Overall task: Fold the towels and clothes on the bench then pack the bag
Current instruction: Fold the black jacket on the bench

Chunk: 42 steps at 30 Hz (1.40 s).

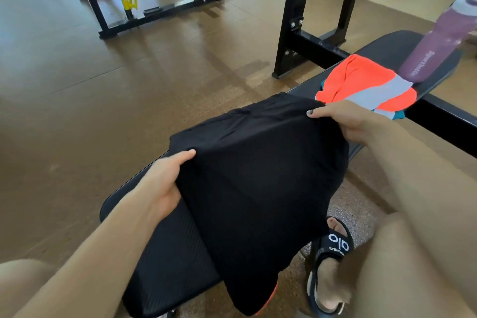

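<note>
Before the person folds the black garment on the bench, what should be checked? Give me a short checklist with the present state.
1. Left hand grips the black fabric garment: ok.
2. Right hand pinches its far edge: ok.
3. Garment lies flat: not ok, it drapes off the black padded bench.
4. Orange and grey folded cloth apart from garment: cannot tell.
5. Purple bottle clear of the fold: ok.

Purple bottle [438, 44] blurred, top cut off at right edge. Black garment [258, 183] hides left hand [162, 183] fingers & bench [165, 248] middle.
</note>
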Each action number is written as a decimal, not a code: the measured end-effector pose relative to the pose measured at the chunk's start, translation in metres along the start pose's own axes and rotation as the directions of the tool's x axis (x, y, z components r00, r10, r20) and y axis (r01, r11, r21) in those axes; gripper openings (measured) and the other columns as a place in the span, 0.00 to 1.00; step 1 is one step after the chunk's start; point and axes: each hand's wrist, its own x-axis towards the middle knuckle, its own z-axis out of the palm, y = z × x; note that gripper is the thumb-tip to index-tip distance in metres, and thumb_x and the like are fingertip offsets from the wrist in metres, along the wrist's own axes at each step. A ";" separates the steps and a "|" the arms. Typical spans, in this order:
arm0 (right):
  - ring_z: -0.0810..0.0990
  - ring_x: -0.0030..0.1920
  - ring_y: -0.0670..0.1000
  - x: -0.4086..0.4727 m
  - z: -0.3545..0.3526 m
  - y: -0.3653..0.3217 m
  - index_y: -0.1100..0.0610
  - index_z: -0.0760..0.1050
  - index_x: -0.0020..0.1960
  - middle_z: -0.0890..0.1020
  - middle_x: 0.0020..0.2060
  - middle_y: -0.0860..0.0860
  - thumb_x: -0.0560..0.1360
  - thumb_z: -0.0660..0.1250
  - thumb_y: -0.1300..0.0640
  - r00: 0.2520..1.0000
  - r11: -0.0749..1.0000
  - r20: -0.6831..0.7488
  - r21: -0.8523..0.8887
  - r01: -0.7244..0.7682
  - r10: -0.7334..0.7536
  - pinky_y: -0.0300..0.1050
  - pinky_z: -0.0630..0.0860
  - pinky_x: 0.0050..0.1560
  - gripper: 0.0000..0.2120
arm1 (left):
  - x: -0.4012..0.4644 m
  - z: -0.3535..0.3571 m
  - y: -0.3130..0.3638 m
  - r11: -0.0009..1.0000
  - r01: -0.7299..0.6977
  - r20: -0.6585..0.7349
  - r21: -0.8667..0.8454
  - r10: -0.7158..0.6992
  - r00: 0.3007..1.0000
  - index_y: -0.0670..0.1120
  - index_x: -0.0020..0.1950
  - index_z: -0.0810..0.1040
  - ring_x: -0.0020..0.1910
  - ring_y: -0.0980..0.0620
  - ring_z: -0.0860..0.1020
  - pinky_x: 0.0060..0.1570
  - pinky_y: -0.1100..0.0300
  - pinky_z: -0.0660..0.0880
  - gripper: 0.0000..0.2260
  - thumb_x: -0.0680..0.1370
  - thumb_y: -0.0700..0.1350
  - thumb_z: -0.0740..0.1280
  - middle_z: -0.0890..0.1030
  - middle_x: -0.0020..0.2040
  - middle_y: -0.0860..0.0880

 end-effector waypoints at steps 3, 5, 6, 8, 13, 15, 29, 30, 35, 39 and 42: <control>0.82 0.59 0.56 -0.015 0.001 -0.031 0.56 0.78 0.65 0.85 0.58 0.53 0.73 0.74 0.52 0.999 1.000 0.031 0.008 0.016 -0.016 0.56 0.75 0.64 0.22 | -0.011 -0.006 0.036 0.999 -0.051 -0.017 0.016 0.052 0.999 0.43 0.63 0.80 0.56 0.46 0.83 0.58 0.50 0.77 0.13 0.81 0.46 0.68 0.85 0.58 0.45; 0.83 0.58 0.56 -0.026 0.004 -0.061 0.55 0.81 0.61 0.86 0.55 0.53 0.76 0.71 0.52 0.998 0.998 0.043 -0.042 0.049 -0.047 0.55 0.76 0.61 0.15 | -0.019 -0.007 0.062 0.995 -0.102 -0.021 0.024 0.102 0.995 0.43 0.61 0.81 0.51 0.48 0.84 0.48 0.53 0.78 0.11 0.81 0.46 0.67 0.86 0.55 0.45; 0.82 0.58 0.56 -0.030 0.008 -0.077 0.55 0.80 0.60 0.85 0.55 0.53 0.77 0.70 0.53 0.997 0.995 0.031 -0.054 0.079 -0.077 0.55 0.75 0.61 0.13 | -0.024 -0.007 0.076 0.991 -0.133 -0.022 0.033 0.133 0.991 0.43 0.60 0.81 0.50 0.49 0.84 0.45 0.55 0.77 0.10 0.82 0.45 0.67 0.86 0.54 0.46; 0.80 0.58 0.54 -0.036 0.017 -0.109 0.55 0.79 0.59 0.84 0.55 0.52 0.78 0.69 0.55 0.988 0.986 -0.007 -0.057 0.154 -0.154 0.53 0.74 0.60 0.11 | -0.031 -0.007 0.106 0.977 -0.206 -0.025 0.058 0.207 0.978 0.44 0.60 0.80 0.50 0.50 0.83 0.44 0.55 0.76 0.10 0.82 0.46 0.66 0.85 0.52 0.47; 0.79 0.51 0.52 -0.048 0.039 -0.169 0.52 0.78 0.51 0.82 0.47 0.49 0.75 0.69 0.52 0.949 0.950 -0.051 0.010 0.313 -0.313 0.47 0.72 0.46 0.06 | -0.051 -0.023 0.163 0.900 -0.431 -0.015 0.061 0.432 0.902 0.46 0.57 0.81 0.52 0.53 0.83 0.48 0.56 0.76 0.07 0.81 0.46 0.68 0.85 0.50 0.50; 0.78 0.48 0.50 -0.055 0.037 -0.175 0.51 0.79 0.48 0.82 0.45 0.48 0.74 0.69 0.54 0.919 0.916 -0.067 0.075 0.393 -0.389 0.44 0.71 0.45 0.04 | -0.061 -0.034 0.169 0.849 -0.522 0.003 0.085 0.524 0.852 0.48 0.53 0.81 0.53 0.53 0.82 0.52 0.55 0.75 0.05 0.81 0.47 0.67 0.85 0.47 0.51; 0.81 0.47 0.55 -0.069 0.038 0.062 0.60 0.81 0.45 0.84 0.44 0.55 0.54 0.73 0.60 0.998 0.867 0.039 -0.496 0.054 -0.040 0.51 0.77 0.50 0.18 | -0.090 -0.071 -0.110 0.960 -0.056 -0.054 0.273 0.073 0.996 0.51 0.52 0.84 0.45 0.58 0.85 0.43 0.64 0.78 0.04 0.79 0.44 0.71 0.87 0.47 0.58; 0.81 0.50 0.57 -0.070 0.037 0.064 0.60 0.80 0.47 0.84 0.48 0.56 0.54 0.72 0.59 0.998 0.863 0.047 -0.500 0.065 -0.049 0.55 0.77 0.53 0.21 | -0.094 -0.070 -0.118 0.958 -0.036 -0.066 0.285 0.057 0.996 0.51 0.52 0.84 0.44 0.59 0.85 0.40 0.65 0.77 0.04 0.79 0.44 0.71 0.87 0.46 0.59; 0.82 0.53 0.56 -0.078 0.032 0.074 0.56 0.77 0.54 0.83 0.52 0.54 0.64 0.77 0.52 0.996 0.878 0.078 -0.471 0.083 -0.052 0.57 0.77 0.59 0.21 | -0.096 -0.078 -0.127 0.934 -0.009 -0.088 0.357 0.043 0.995 0.49 0.54 0.85 0.48 0.55 0.84 0.41 0.64 0.76 0.05 0.79 0.44 0.72 0.87 0.48 0.55; 0.82 0.51 0.52 -0.077 0.036 0.084 0.53 0.76 0.53 0.82 0.50 0.49 0.74 0.74 0.52 0.989 0.826 0.030 -0.545 0.140 -0.148 0.52 0.77 0.54 0.11 | -0.092 -0.089 -0.124 0.878 0.031 -0.054 0.478 -0.006 0.999 0.49 0.56 0.85 0.51 0.51 0.84 0.54 0.53 0.80 0.08 0.78 0.46 0.72 0.87 0.50 0.53; 0.81 0.49 0.52 -0.078 0.039 0.086 0.53 0.75 0.52 0.82 0.50 0.51 0.73 0.74 0.55 0.989 0.773 0.013 -0.623 0.123 -0.147 0.50 0.76 0.48 0.11 | -0.083 -0.093 -0.121 0.825 0.072 -0.032 0.560 -0.065 0.997 0.47 0.58 0.81 0.49 0.48 0.84 0.55 0.48 0.81 0.11 0.76 0.47 0.73 0.86 0.53 0.47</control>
